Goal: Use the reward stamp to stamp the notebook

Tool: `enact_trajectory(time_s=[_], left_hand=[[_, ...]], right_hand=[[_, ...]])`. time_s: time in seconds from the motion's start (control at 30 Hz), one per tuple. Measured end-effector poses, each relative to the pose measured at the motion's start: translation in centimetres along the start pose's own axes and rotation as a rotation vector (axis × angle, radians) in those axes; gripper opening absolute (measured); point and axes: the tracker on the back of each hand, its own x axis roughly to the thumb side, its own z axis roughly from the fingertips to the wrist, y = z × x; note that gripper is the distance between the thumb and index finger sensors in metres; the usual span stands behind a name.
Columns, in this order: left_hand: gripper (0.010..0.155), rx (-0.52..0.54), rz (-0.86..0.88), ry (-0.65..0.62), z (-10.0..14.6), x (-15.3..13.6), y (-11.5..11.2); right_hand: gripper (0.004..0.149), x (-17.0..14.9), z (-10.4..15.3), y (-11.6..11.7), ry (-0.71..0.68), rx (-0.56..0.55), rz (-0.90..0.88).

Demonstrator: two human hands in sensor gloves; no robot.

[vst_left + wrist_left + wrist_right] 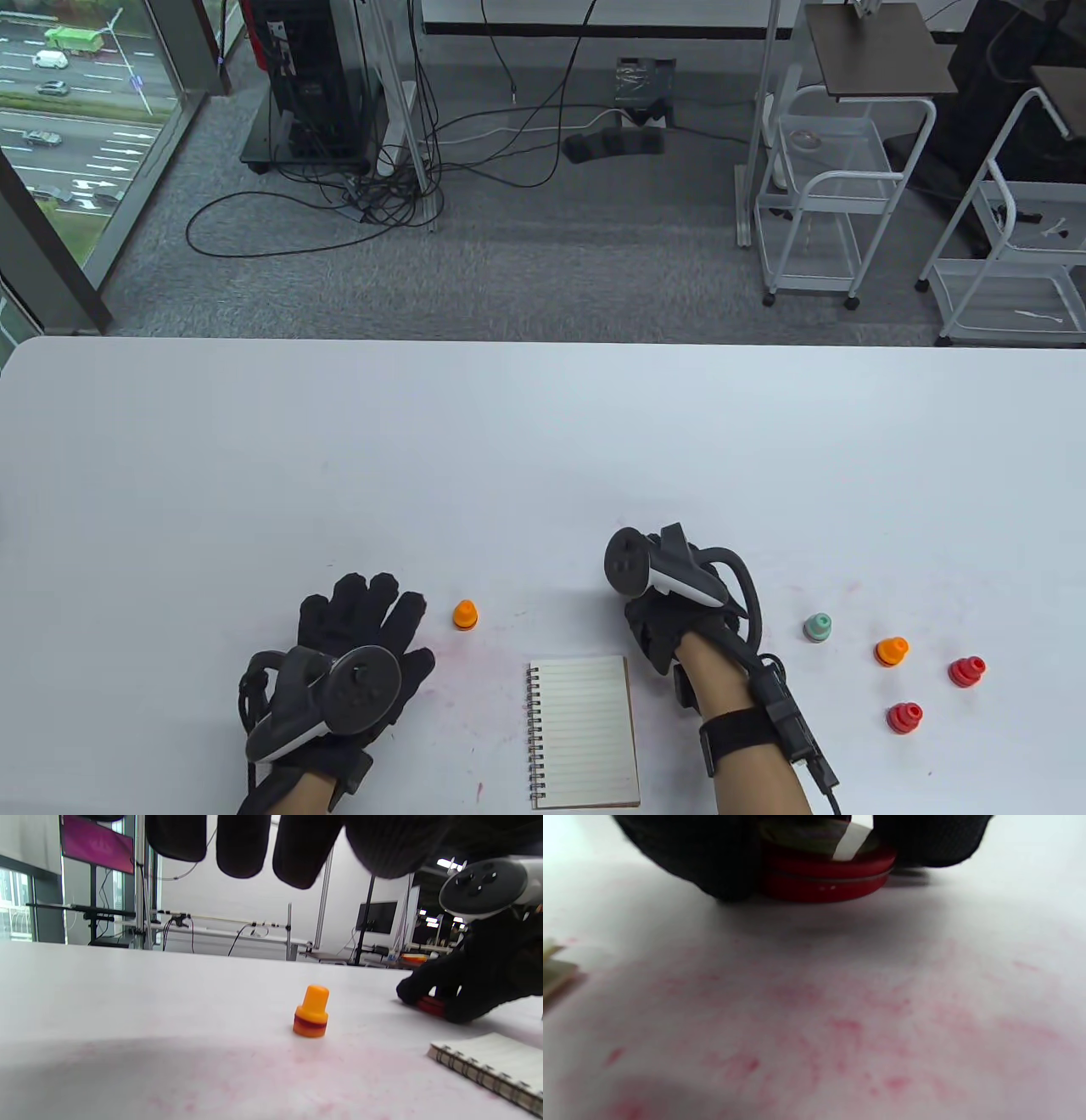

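Note:
A small spiral notebook [584, 730] lies open on the white table [543, 441] between my hands; its corner shows in the left wrist view [488, 1065]. An orange stamp [464, 614] stands upright just right of my left hand [365, 620], which lies flat with fingers spread and holds nothing. The stamp also shows in the left wrist view [312, 1012]. My right hand [657, 632] is above the notebook's top right corner and grips a flat round red ink pad tin [827, 878] at the table surface. The tin is hidden in the table view.
To the right stand several more stamps: a green one [817, 628], an orange one [891, 651] and two red ones [966, 671] [904, 717]. Pink ink smears mark the table around the notebook. The table's far edge borders the carpeted floor.

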Motion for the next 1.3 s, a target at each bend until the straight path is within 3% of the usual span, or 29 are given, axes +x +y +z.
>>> enact_trajectory(time_s=[0.13, 0.33, 0.43, 0.6, 0.77, 1.13, 1.3], left_hand=[[0.068, 0.028, 0.057, -0.002, -0.3, -1.0, -0.5], [0.069, -0.013, 0.082, -0.004, -0.6, -1.2, -0.9], [0.07, -0.042, 0.09, -0.003, -0.7, -1.3, -1.2], [0.071, -0.058, 0.072, -0.007, -0.6, -1.1, -1.2], [0.07, -0.042, 0.061, -0.012, -0.5, -1.0, -1.1], [0.07, -0.083, 0.053, 0.018, -0.6, -1.0, -1.5], [0.073, -0.075, 0.082, 0.02, -0.7, -1.1, -1.6]], right_hand=[[0.067, 0.1, 2.6, -1.5, -0.061, -0.123, -0.009], [0.068, 0.0, 8.5, -2.8, -0.126, -0.194, -0.023], [0.069, 0.0, 11.0, -2.3, -0.149, -0.211, -0.037], [0.07, 0.3, 14.0, 0.9, -0.182, -0.193, -0.07], [0.072, 0.7, 14.3, 2.9, -0.223, -0.054, -0.127], [0.075, 2.9, 13.7, 4.9, -0.254, 0.01, 0.186], [0.076, 3.1, 14.0, 4.8, -0.272, -0.002, 0.083]])
